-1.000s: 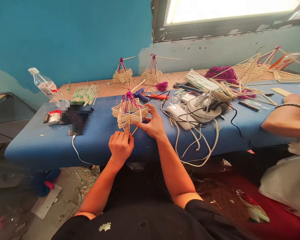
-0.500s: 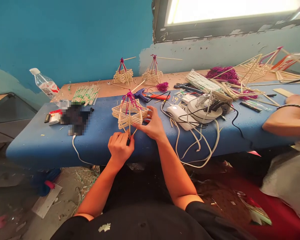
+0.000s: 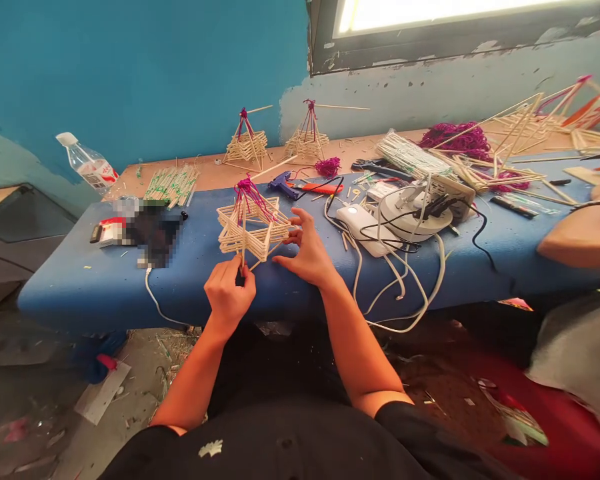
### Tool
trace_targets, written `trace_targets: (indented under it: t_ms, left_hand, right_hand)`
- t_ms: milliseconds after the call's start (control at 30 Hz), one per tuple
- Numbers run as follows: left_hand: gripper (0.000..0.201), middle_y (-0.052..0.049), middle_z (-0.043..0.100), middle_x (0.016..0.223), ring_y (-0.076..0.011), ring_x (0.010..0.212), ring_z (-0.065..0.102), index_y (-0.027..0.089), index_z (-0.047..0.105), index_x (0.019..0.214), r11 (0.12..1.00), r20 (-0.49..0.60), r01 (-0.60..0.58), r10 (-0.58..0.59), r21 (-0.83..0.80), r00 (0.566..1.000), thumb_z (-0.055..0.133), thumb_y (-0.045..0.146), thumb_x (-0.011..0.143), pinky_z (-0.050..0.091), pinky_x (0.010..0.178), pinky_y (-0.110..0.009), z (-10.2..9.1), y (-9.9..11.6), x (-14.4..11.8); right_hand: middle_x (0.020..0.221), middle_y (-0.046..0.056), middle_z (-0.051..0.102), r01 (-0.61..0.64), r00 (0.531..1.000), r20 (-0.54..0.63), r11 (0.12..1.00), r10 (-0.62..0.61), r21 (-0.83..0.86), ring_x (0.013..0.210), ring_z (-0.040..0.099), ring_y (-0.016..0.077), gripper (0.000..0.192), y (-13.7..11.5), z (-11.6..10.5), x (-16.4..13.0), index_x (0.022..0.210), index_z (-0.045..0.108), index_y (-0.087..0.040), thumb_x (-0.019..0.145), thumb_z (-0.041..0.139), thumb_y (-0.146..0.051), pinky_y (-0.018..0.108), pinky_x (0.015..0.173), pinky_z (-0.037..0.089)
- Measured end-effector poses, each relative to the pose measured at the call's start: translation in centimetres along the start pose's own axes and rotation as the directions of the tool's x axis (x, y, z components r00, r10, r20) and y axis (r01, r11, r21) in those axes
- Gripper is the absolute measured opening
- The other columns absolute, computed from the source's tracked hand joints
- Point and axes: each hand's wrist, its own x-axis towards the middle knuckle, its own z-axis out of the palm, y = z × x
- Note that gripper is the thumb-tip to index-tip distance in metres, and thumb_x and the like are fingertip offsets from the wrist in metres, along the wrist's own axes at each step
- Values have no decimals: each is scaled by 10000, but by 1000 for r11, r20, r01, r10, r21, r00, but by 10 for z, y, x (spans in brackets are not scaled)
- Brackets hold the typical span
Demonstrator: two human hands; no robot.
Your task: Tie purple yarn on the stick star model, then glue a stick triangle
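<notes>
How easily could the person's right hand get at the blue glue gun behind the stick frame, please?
Probably easily: the right hand rests beside the stick frame, and the blue glue gun lies just beyond it on the bench with nothing between them.

The left hand [image 3: 227,293] pinches the lower end of a stick on a star-shaped stick frame [image 3: 253,227] topped with magenta yarn, while the right hand [image 3: 307,250] touches the frame's right edge — both at the near side of the blue table [image 3: 80,287]. Two similar frames [image 3: 277,137] stand by the wall, and a glue gun [image 3: 285,183] lies just behind — beside tangled white cables [image 3: 405,280].
</notes>
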Motion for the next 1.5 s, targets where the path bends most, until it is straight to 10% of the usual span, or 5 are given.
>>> trace_targets:
  t_ms: [333, 533, 1033, 1167, 1500]
  left_hand:
    - [306, -120, 796, 1117, -254, 993, 764, 162, 737, 1223, 996, 75, 94, -94, -4, 993, 650, 177, 930, 628, 889, -369, -22, -42, 16]
    - [829, -210, 595, 1514, -375, 1429, 592, 177, 484, 1615, 999, 132, -19, 22, -28, 991, 813, 274, 860, 523, 1224, -538, -22, -46, 34]
    - [750, -195, 520, 1673, -242, 1042, 781, 240, 457, 1629, 999, 183, -3, 11, -43, 983, 760, 324, 948, 694, 819, -336, -12, -49, 37]
    - [773, -194, 514, 1689, -250, 1068, 800, 238, 426, 1658, 999, 213, 1, 7, -37, 977, 744, 336, 960, 688, 833, -321, -11, -48, 37]
    - [742, -179, 515, 1698, -305, 1213, 784, 238, 497, 1653, 1000, 263, 6, -8, 10, 965, 738, 476, 993, 663, 970, -365, -10, -45, 36]
  right_hand:
    - [1536, 206, 522, 165, 982, -5, 865, -190, -473, 1435, 535, 393, 848, -17, 7, 8, 1563, 451, -181, 797, 800, -286, 624, 1262, 482]
    - [1586, 206, 522, 109, 993, 97, 848, -68, -520, 1099, 731, 323, 824, -29, 17, 15, 1632, 387, -186, 867, 660, -324, 493, 916, 664]
    - [1445, 164, 640, 140, 988, 10, 877, -152, -460, 990, 718, 283, 816, -39, 16, 7, 1497, 579, -207, 845, 746, -667, 450, 819, 637]
    - [1103, 113, 724, 147, 957, -169, 895, -237, -422, 954, 703, 228, 332, -53, 25, 17, 1164, 751, -225, 1020, 583, -473, 405, 878, 608]
    - [878, 56, 739, 42, 975, -164, 843, -153, -536, 723, 596, 154, 197, -76, 49, 50, 857, 819, -209, 939, 676, -317, 328, 671, 408]
